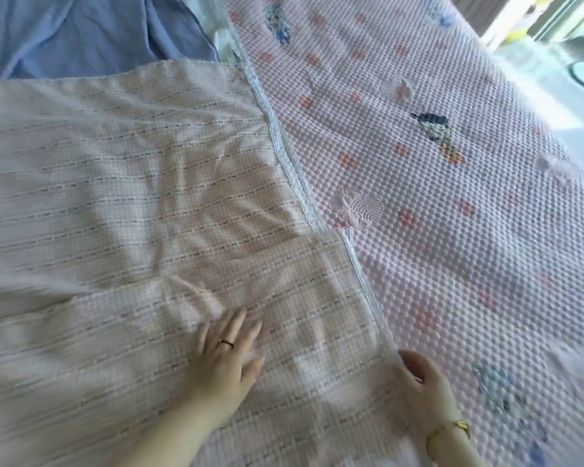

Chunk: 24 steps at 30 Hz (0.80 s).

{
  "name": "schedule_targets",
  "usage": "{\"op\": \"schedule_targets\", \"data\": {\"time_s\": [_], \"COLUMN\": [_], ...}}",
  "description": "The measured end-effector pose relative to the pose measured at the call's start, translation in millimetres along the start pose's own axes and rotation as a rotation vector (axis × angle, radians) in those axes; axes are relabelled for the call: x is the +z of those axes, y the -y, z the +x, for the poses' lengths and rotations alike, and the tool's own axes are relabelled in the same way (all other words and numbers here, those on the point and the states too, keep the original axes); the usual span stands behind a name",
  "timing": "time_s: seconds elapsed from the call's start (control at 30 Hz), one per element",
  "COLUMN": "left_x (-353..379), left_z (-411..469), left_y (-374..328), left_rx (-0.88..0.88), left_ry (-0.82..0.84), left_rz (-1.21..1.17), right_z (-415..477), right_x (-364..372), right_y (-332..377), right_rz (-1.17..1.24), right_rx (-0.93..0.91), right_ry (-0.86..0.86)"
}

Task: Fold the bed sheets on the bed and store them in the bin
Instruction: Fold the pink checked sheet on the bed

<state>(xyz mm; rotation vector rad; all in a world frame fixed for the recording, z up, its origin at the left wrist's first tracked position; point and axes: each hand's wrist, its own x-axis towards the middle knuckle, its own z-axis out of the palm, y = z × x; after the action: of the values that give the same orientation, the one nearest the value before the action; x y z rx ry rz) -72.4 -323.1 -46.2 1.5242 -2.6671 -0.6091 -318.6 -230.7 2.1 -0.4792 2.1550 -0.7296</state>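
Note:
A pink checked bed sheet (122, 183) with thin striped lines lies spread over the left half of the bed, its near part folded over into a second layer. A white lace edge (285, 153) runs along its right side. My left hand (225, 358) rests flat on the folded layer, fingers straight and spread. My right hand (422, 385) sits at the lace edge near the lower right, fingers curled onto the sheet's border; whether it pinches the cloth is unclear. No bin is in view.
A pink bubble-textured bed cover (435, 170) with small cartoon prints lies under the sheet and fills the right side. A blue sheet (81, 32) is bunched at the far left. Beyond the bed's far right edge is a bright floor (553, 72).

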Motion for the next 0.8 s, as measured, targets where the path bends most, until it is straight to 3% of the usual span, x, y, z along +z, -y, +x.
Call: {"op": "schedule_targets", "data": {"time_s": [0.17,0.3,0.37,0.47,0.53,0.67,0.8], "left_x": [13.6,7.0,2.0,-0.7,0.5,-8.1,-23.0], "left_z": [-6.8,-4.1,-8.4,-21.7,-37.4,-75.9,-92.1], "left_y": [-3.0,-9.8,-13.9,-19.9,-27.3,-52.3,-53.2], "left_rx": [-0.036,-0.092,-0.132,-0.1,-0.052,0.039,0.086], "left_ry": [0.229,0.261,0.31,0.317,0.385,0.536,0.686], "left_rz": [0.151,0.156,0.147,0.078,0.007,-0.147,-0.336], "right_z": [-34.2,-67.3,-80.0,-89.5,-90.5,-92.0,-96.4], "right_x": [-7.9,-4.0,-1.0,5.8,8.4,8.3,11.5], "right_y": [-31.4,-57.8,-70.2,-75.7,-69.7,-39.0,-2.4], "right_rz": [0.245,0.279,0.372,0.617,0.666,0.774,0.883], "right_rx": [0.067,0.151,0.266,0.416,0.419,0.38,0.212], "right_ry": [-0.439,-0.62,-0.547,-0.142,-0.005,0.065,0.082]}}
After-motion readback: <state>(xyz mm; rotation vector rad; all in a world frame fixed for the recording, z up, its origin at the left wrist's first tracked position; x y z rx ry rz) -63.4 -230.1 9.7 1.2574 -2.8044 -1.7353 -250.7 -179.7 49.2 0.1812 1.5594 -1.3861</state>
